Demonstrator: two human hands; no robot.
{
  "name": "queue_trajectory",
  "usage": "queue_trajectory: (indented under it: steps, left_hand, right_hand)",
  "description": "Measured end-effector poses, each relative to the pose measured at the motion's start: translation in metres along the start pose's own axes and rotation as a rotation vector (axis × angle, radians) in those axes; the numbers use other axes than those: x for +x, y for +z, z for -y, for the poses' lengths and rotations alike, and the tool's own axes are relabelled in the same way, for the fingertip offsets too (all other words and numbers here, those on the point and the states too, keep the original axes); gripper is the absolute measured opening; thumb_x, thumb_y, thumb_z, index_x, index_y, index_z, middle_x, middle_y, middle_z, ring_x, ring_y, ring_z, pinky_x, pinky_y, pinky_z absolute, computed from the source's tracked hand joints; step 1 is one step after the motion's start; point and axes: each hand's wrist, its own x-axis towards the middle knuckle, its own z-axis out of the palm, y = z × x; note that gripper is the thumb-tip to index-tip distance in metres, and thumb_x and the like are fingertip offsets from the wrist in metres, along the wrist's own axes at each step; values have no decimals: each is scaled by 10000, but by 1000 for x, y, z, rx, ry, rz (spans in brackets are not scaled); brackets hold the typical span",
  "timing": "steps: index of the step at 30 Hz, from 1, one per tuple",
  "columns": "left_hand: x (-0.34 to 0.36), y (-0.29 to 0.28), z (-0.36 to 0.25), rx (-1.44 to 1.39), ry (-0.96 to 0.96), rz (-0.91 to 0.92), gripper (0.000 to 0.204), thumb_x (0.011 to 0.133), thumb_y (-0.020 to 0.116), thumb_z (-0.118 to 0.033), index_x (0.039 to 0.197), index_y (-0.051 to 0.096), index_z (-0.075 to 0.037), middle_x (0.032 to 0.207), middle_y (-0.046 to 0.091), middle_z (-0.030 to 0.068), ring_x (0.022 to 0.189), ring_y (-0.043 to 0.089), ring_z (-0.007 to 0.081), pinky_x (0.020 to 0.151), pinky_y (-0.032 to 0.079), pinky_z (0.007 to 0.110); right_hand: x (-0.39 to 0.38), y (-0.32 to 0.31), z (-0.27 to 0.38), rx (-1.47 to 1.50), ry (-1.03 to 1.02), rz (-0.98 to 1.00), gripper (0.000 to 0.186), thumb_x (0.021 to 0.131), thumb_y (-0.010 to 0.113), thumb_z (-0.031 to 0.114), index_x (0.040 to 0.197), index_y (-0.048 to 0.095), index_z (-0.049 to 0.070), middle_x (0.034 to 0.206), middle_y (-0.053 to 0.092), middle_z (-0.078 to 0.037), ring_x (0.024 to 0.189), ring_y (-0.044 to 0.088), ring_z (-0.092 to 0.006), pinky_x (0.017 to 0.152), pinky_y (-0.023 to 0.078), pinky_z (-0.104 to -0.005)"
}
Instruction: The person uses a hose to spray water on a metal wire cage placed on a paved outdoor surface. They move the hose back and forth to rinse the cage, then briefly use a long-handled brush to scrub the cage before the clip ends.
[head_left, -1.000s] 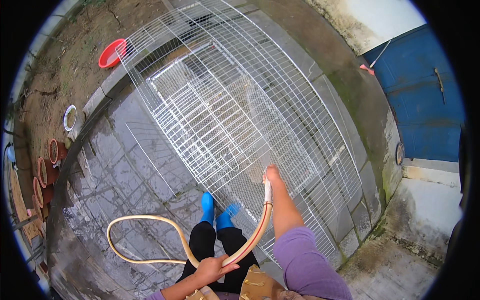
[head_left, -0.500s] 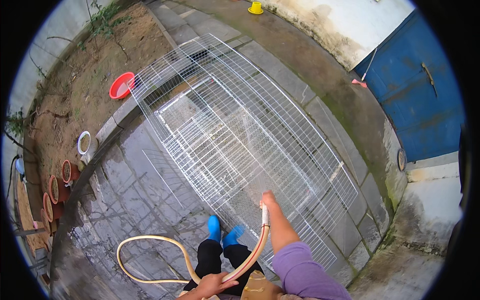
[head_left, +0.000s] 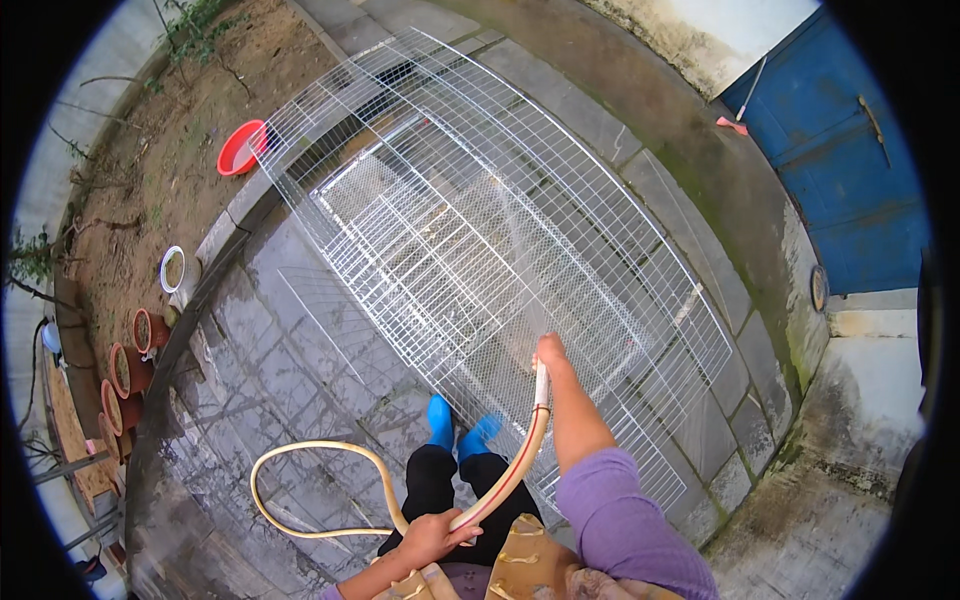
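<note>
A cream hose point(head_left: 513, 477) with a red stripe curves up across my body. Near its end, my right hand point(head_left: 550, 349) is closed round it, and a faint spray of water fans forward from there. Lower down, by my waist, my left hand point(head_left: 432, 537) grips the same hose, which loops away to the left. In front of my feet lies a large silvery wire cage point(head_left: 470, 240) of bar panels and finer mesh, wet and partly whitish. My right hand is above the cage's near side. The hose's very tip is hidden by my fingers.
My blue boots point(head_left: 440, 422) stand on wet stone paving point(head_left: 290, 345) at the cage's near edge. A red basin point(head_left: 240, 148) sits by the soil bed, with several brown pots point(head_left: 128, 370) and a white pot point(head_left: 173, 269) at left. A blue door point(head_left: 850, 150) is at right.
My right hand and the hose end have moved slightly up and right in view. My left hand still grips the hose. The whole scene has shifted a little as my head moved.
</note>
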Motion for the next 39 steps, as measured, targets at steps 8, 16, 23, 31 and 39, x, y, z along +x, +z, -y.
queue_trajectory:
  steps: [8, 16, 23, 31, 39]
  left_hand:
    - [6, 4, 5, 34, -3, -46, 525, 805, 563, -572, 879, 603, -53, 626, 592, 176, 646, 607, 375, 559, 465, 451]
    - [9, -3, 6, -19, -13, -80, 415, 825, 620, -451, 922, 593, -49, 679, 583, 193, 681, 591, 394, 570, 445, 432]
    - [14, -10, 9, -30, -8, -100, 411, 816, 631, -450, 916, 593, -53, 678, 583, 192, 680, 587, 400, 569, 445, 437]
    - [15, -11, 6, -25, -14, -53, 415, 817, 622, -463, 891, 583, -57, 662, 575, 196, 669, 580, 408, 556, 437, 452]
    - [12, -8, 13, 44, 9, -18, 544, 807, 550, -583, 955, 604, -63, 632, 595, 169, 646, 611, 365, 569, 467, 445]
  right_hand:
    - [1, 6, 14, 12, -33, 15, 260, 910, 350, 166, 1090, 397, -15, 699, 545, -181, 484, 563, -250, 401, 480, -393]
    - [0, 12, 25, 61, -5, -2, 244, 902, 361, 134, 1097, 390, -9, 698, 537, -165, 482, 554, -240, 400, 476, -385]
    - [15, 13, 18, 92, 22, -3, 239, 880, 371, 92, 1095, 392, -12, 704, 538, -161, 491, 564, -244, 393, 470, -383]
    - [18, 10, 21, 20, 33, 57, 291, 882, 379, 120, 1146, 382, -3, 702, 541, -167, 486, 555, -239, 406, 483, -377]
    - [13, 24, 26, -56, 22, 120, 319, 904, 342, 159, 1188, 375, 18, 699, 536, -174, 489, 544, -232, 417, 484, -380]
